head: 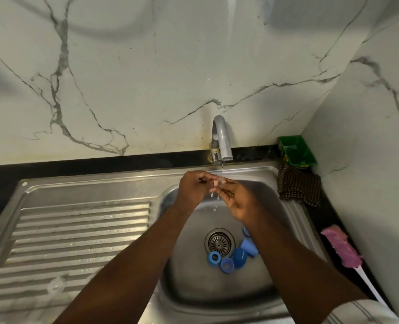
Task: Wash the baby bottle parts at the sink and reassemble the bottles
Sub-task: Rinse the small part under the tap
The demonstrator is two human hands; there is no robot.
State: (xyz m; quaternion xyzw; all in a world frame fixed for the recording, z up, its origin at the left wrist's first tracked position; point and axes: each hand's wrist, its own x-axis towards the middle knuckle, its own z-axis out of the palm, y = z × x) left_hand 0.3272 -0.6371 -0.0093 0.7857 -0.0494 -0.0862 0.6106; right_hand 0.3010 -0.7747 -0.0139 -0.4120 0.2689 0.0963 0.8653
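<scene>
Head view showed the left hand [193, 190] and right hand [237, 203] meeting under the tap [221, 141] at the back edge of the sink [193, 288], the fingertips of both curled in and pinching a small clear part [220, 182] in the thin stream. Blue rings [214, 258] and blue caps [240, 256] lay in the basin just beside the drain [219, 243], and another clear piece [57, 285] sat near the front edge of the drainboard [76, 230]. A green tray [297, 153], a cloth [299, 185] and a pink brush [341, 249] lay along the worktop's right edge.

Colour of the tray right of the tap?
Green. The tray shows best in head view.
</scene>
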